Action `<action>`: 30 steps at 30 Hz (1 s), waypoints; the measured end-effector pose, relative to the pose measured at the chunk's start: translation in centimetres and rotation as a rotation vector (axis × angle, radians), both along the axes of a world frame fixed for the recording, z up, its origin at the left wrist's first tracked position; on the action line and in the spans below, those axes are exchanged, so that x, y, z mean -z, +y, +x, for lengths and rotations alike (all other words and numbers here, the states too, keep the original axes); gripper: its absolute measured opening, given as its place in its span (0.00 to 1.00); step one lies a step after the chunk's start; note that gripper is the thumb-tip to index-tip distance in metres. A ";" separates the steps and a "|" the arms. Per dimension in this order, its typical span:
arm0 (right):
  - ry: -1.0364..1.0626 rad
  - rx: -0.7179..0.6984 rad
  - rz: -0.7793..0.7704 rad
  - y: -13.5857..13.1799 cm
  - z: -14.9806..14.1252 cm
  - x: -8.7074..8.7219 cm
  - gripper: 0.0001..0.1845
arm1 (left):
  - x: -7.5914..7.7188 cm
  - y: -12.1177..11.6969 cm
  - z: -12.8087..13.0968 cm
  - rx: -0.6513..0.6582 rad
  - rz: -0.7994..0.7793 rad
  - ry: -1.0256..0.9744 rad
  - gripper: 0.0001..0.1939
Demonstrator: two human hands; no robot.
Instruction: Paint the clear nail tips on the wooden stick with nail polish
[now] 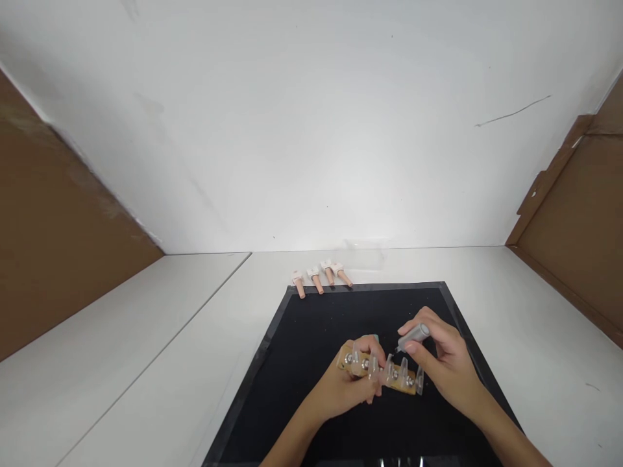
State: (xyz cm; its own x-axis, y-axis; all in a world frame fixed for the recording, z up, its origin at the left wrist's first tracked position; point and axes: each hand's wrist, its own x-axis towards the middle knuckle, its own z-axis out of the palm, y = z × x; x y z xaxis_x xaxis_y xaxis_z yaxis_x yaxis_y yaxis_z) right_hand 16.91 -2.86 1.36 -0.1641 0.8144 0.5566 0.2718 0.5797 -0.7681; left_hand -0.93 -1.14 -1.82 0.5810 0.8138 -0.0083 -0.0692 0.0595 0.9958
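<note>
Both hands were down over the black mat point(311, 344), near its middle-right. The left hand point(348, 386) was clamped on a small wooden strip point(384, 373), fingers curled round its left half, holding it just above the mat & tilted a bit, right end lower. A row of clear nail tips point(372, 364) stood up along the strip, w/ shiny round studs between them; couldn't count them for sure, too small. The right hand point(445, 363) was closed on a small grey bottle point(413, 336), thumb & fingers pinching it, the bottle lying almost flat w/ its dark tip pointing left & down at the strip. The tip was just beside the nail tips near the strip's mid part; touching or not, couldn't tell. The hands were close together, almost meeting over the strip.

Beyond the mat's far edge, four pinkish practice fingers point(318, 280) lay in a loose row on the white tabletop point(146, 363), just beside the mat border, well apart from the hands. White wall point(311, 130) behind, brown cardboard panels left point(53, 259) & right point(579, 240). A seam ran across the tabletop on the left.
</note>
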 end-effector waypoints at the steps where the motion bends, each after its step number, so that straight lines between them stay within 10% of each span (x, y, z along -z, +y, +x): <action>1: 0.024 -0.005 0.000 0.0 0.0 0.0 0.14 | 0.0 0.0 0.0 0.001 0.000 -0.001 0.11; 18: -0.086 -0.094 0.033 0.0 -0.2 -0.5 0.15 | -0.4 0.1 0.3 0.027 0.101 0.051 0.09; 25: -0.140 0.086 0.033 0.4 0.1 -0.1 0.12 | -0.5 0.0 0.3 0.005 0.135 0.106 0.07; 30: -0.116 -0.102 0.011 0.2 0.1 -0.3 0.16 | -0.3 0.0 0.3 0.017 0.155 0.077 0.07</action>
